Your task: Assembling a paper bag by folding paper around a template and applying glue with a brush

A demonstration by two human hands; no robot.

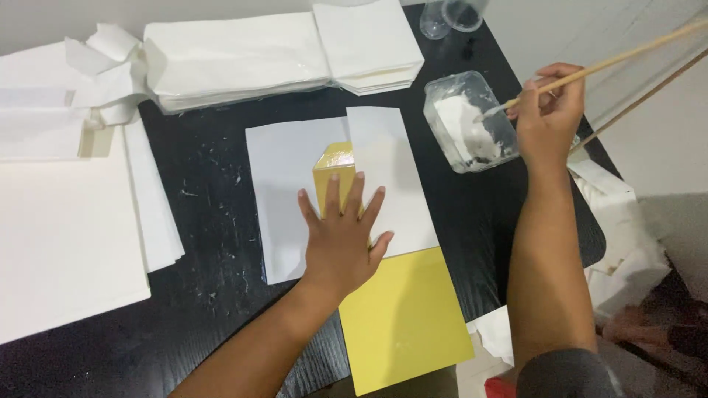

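- Your left hand [341, 239] lies flat with its fingers [333, 193] spread apart, pressing on the half-folded yellow-and-white paper bag [383, 221] in the middle of the black counter [206, 250].
- Your right hand [549, 121], to the right of the bag and farther from you, has its fingers pinched shut around a long wooden brush handle [627, 53].
- The brush tip sits in the clear plastic tub [472, 121] of white paste, just right of the bag's far end.
- The bag looks partly done: white flaps are folded over a yellow centre strip, while the yellow near end lies flat and unfolded. By the look of it, gluing is in hand and the closing folds are left.
- Beyond the bag, stacks of folded white bags [243, 59] appear finished; to its left lie loose white sheets [66, 221].
- Two clear cups [450, 15] stand at the far edge, beyond the tub.
- The counter is dark wood grain flecked with dried white paste; a pale wall and floor show to the right of it.
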